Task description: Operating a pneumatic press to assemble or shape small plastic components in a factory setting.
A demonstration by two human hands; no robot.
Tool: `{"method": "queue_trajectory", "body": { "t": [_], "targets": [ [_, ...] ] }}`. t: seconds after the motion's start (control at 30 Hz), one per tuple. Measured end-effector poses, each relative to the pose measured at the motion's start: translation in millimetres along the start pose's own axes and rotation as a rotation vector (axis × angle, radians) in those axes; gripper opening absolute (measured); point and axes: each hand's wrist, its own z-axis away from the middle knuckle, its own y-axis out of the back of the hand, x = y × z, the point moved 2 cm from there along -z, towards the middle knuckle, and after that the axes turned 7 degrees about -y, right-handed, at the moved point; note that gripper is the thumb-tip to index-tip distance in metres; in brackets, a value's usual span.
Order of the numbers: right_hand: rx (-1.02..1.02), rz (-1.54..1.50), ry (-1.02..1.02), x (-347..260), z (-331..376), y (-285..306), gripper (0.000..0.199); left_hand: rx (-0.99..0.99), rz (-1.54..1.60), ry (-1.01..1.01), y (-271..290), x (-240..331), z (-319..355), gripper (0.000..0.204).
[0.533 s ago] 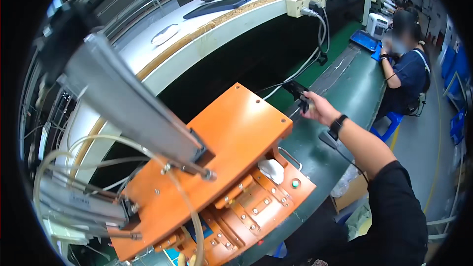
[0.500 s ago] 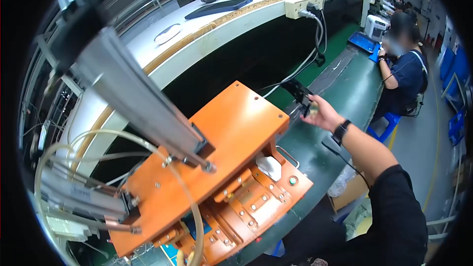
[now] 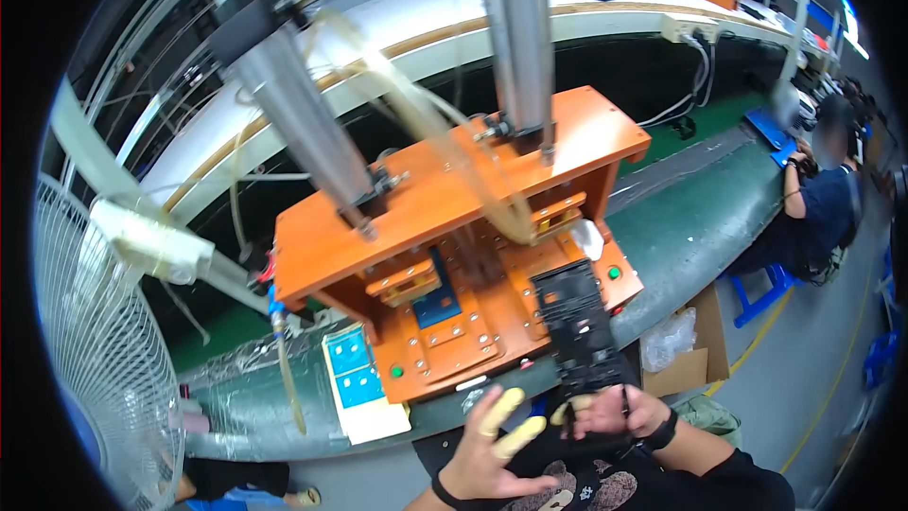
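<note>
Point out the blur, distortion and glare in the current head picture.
Head view: the pale hose is smeared by blur; head view: the front edge of the white bench curves, and the picture's corners go black; head view: the green bench carries a pale sheen.

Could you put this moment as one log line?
Left hand: open | Right hand: holding black part | Nearby: orange press, blue pieces on paper

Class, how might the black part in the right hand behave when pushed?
The black part is probably stiff, jutting straight without visible sag; likely light, as the right hand alone holds it; its boxy outline suggests little rolling.
</note>
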Motion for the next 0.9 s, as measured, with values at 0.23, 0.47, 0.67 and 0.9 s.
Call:
{"method": "queue_trajectory", "body": {
  "t": [0.23, 0.47, 0.67, 0.9],
  "targets": [
    [-0.155, -0.007, -0.186, 27.5, -75.8, -0.4, 0.092, -0.082, -0.138, 0.108, 21.1, -7.9, 11.6, 0.081],
    [0.014, 0.176, -0.156, 26.0, -97.8, -2.1, 0.059, -0.014, -0.149, 0.194, 65.3, -52.1, -7.6, 0.065],
    [0.401, 0.610, -0.180, 26.8, -63.6, 21.0, 0.042, -0.113, -0.235, 0.301, 90.7, -100.5, -29.8, 0.059],
    [0.583, 0.644, -0.179, 25.8, -20.5, 42.6, 0.037, -0.288, -0.409, 0.241, 89.9, -103.4, -31.7, 0.066]
  ]
}}
